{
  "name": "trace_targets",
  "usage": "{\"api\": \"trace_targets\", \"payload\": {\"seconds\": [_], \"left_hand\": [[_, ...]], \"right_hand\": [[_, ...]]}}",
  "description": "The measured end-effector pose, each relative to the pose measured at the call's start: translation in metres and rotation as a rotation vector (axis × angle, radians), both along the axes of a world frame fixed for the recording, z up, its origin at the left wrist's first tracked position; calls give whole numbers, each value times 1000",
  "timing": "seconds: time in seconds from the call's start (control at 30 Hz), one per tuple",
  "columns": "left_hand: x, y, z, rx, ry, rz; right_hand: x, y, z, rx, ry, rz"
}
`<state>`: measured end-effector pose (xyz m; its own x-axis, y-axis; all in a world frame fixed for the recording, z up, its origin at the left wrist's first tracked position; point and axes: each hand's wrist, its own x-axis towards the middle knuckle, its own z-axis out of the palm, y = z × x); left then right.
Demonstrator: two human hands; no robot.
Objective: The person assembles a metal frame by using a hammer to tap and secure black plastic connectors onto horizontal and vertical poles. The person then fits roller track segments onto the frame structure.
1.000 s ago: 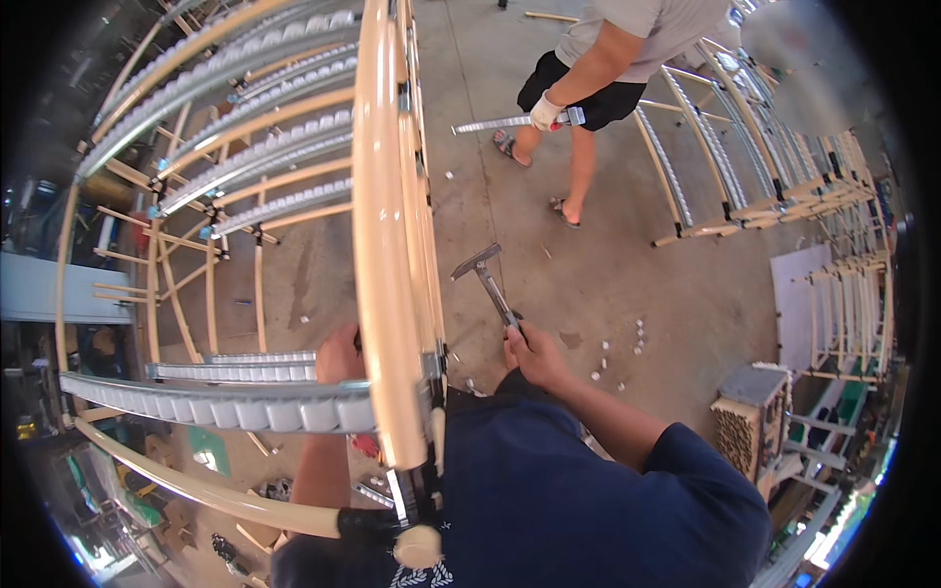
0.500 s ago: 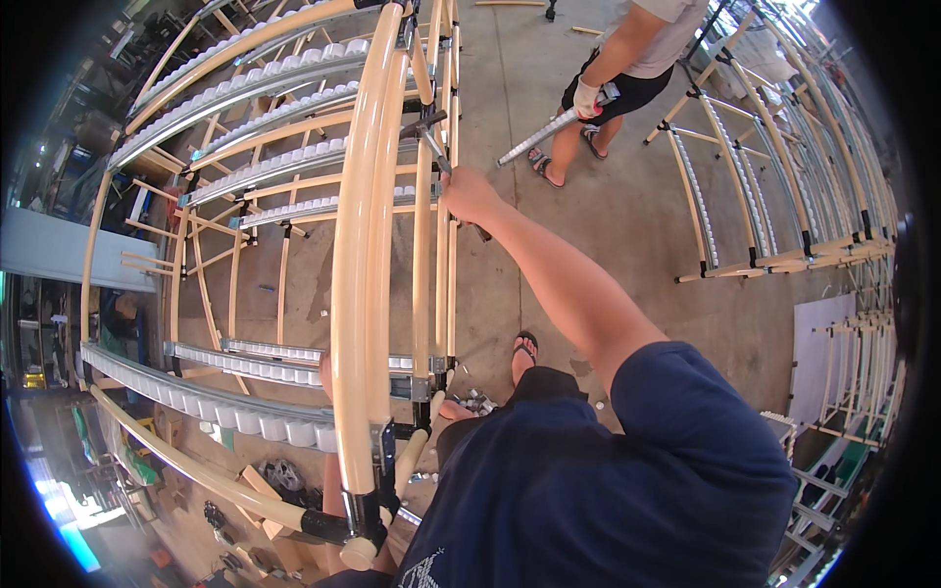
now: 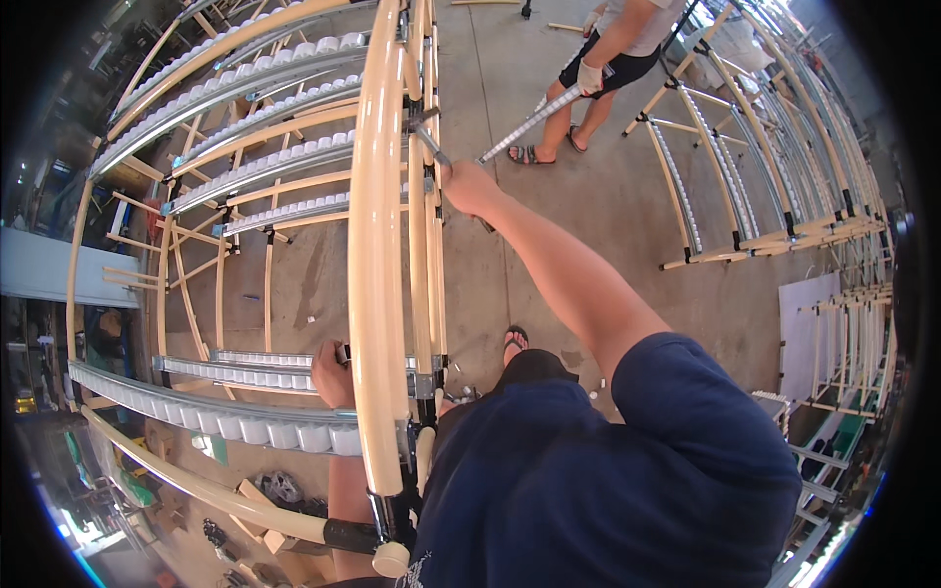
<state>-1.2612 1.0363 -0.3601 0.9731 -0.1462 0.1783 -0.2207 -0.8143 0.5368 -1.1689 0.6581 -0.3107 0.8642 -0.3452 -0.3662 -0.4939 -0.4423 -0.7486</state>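
Reaching up and forward, your right hand is closed around the handle of a metal tool. The tool's far end sits at a metal joint on the cream-coloured pipes of the rack frame; whether the tip is seated in a fastener cannot be told from here. The right arm is stretched almost straight, blue sleeve at the shoulder.

Your left hand is lower down, fingers curled on the end of a short roller track where it meets the upright cream pipe. The grip looks closed on the track end, though the pipe hides the fingertips.

Just below that hand runs a longer roller track with white rollers, curving toward the left rim. Above, further roller tracks lie across the upper part of the frame, side by side.

The floor is bare concrete. Your sandalled foot shows between the frame and your body.

Well apart, at the top of the view, another person stands in dark shorts and sandals, a gloved hand holding a long roller rail that slants down toward your rack. To their right stand more pipe racks of the same build, and a white panel lies on the floor at the right.
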Motion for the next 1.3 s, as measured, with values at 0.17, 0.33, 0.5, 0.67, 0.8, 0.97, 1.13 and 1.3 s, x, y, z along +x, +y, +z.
{"api": "trace_targets", "payload": {"seconds": [0.17,0.33,0.5,0.67,0.8,0.97,1.13,1.3], "left_hand": [[-6,4,5,-14,62,46],[10,-8,-6,-25,55,109],[-7,3,-10,-15,55,240],[-1,16,-39,-40,41,342],[3,5,-35,-173,40,327],[-1,-9,-16,-66,56,352],[11,-9,-21,-23,99,333],[7,-5,-17,33,90,322]], "right_hand": [[-2,3,-24,-256,-401,-46],[-7,-23,-19,-136,-103,102],[-32,-27,-68,-179,-233,31],[-102,-34,-118,235,-229,-115],[-186,-23,-183,72,50,-3],[-269,32,-223,198,105,418],[-270,76,-238,186,222,648],[-273,90,-237,70,236,722]]}}
